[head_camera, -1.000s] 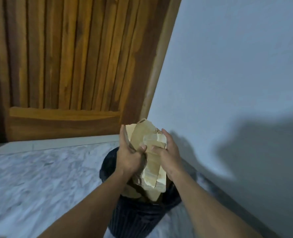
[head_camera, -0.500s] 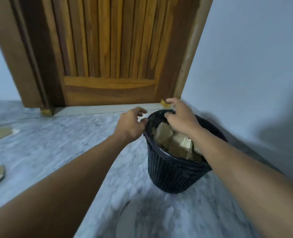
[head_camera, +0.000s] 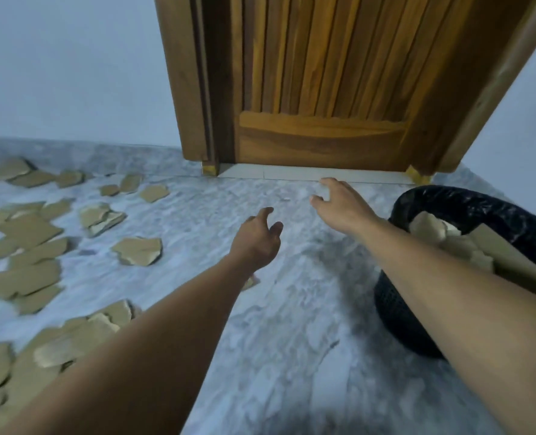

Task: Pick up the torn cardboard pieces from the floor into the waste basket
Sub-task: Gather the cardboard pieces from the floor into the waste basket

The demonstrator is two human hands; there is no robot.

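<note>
Several torn brown cardboard pieces [head_camera: 22,233] lie scattered over the marble floor at the left, one piece [head_camera: 138,250] nearest my hands. The black mesh waste basket [head_camera: 467,199] stands at the right edge with cardboard pieces [head_camera: 433,229] inside it. My left hand [head_camera: 257,238] hovers over the bare floor in the middle, fingers loosely curled, holding nothing. Farther ahead and just left of the basket, my right hand [head_camera: 342,204] is empty with its fingers spread. My right forearm crosses in front of the basket and hides part of it.
A wooden door [head_camera: 320,89] in its frame stands straight ahead, with pale walls on both sides. A small cardboard scrap [head_camera: 250,282] peeks out from under my left forearm. Grey marble floor [head_camera: 291,340] lies between my arms.
A second ago both hands held a cardboard bundle over the basket; it dropped in. Both hands, now empty, have moved left away from the basket, and my view has swung left to the scattered pieces.
</note>
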